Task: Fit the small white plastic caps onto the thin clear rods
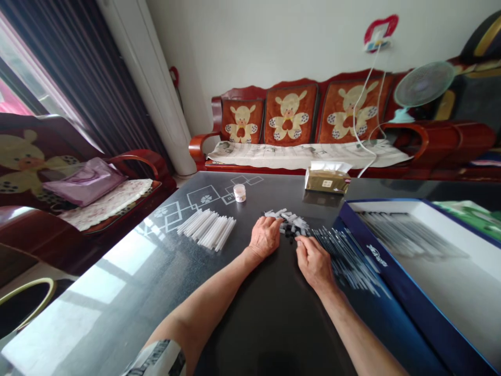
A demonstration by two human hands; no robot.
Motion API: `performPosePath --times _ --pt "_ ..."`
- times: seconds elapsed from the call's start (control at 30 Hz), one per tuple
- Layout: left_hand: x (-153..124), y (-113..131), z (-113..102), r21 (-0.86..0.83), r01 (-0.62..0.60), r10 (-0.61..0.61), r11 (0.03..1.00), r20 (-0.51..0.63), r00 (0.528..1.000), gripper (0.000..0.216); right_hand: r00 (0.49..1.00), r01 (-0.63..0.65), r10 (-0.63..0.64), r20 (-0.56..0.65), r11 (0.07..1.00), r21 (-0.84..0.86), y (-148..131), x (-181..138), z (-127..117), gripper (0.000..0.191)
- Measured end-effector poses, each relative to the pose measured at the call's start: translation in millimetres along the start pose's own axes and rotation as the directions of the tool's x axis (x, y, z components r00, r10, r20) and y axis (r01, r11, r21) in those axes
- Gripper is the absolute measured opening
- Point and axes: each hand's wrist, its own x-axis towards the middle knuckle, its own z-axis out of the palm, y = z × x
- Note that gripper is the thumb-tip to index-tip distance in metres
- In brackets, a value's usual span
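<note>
My left hand (265,237) rests on the table with its fingers curled, at the left side of a pile of small white caps (295,220) and small black pieces (290,230). Whatever its fingertips hold is hidden. Just right of the pile, my right hand (315,262) has thumb and index finger pinched together; I cannot make out what is between them. A bundle of thin dark rods (354,263) lies beside my right hand. Farther left, white tubes (207,228) lie side by side in a row.
Beyond the tubes stands a small white jar (240,193) on the dark glossy table (274,324). A tissue box (327,178) sits at the far edge. On the right, a blue-edged box (438,292) holds many more rods (410,235), next to green packaging (475,216).
</note>
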Motion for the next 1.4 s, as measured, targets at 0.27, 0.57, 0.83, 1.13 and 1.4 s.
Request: performPosePath --times 0.27,0.57,0.83,1.13,1.4 --pt "-43 -41 -63 0.352 0.283 -0.363 0.892 0.186 0.913 0.046 1.000 -0.013 0.013 0.011 1.000 0.027 1 1 1 0.023" --pt "-84 -32 -63 0.395 0.338 -0.461 0.855 0.278 0.842 0.049 0.999 -0.031 0.030 0.023 0.999 0.033 1 2 1 0.023" --pt "-79 -31 -61 0.281 0.121 -0.198 0.952 0.265 0.944 0.022 0.999 -0.049 0.048 0.021 0.998 0.051 3 1 4 0.023" --pt "-56 -35 -67 -0.110 0.259 -0.258 0.959 0.030 0.966 0.033 0.996 -0.082 0.080 0.037 0.995 0.065 3 1 3 0.025" --pt "-13 2 -29 -0.840 0.478 -0.514 0.258 0.299 0.804 0.038 0.962 -0.255 0.267 -0.066 0.956 0.147 12 6 3 0.027"
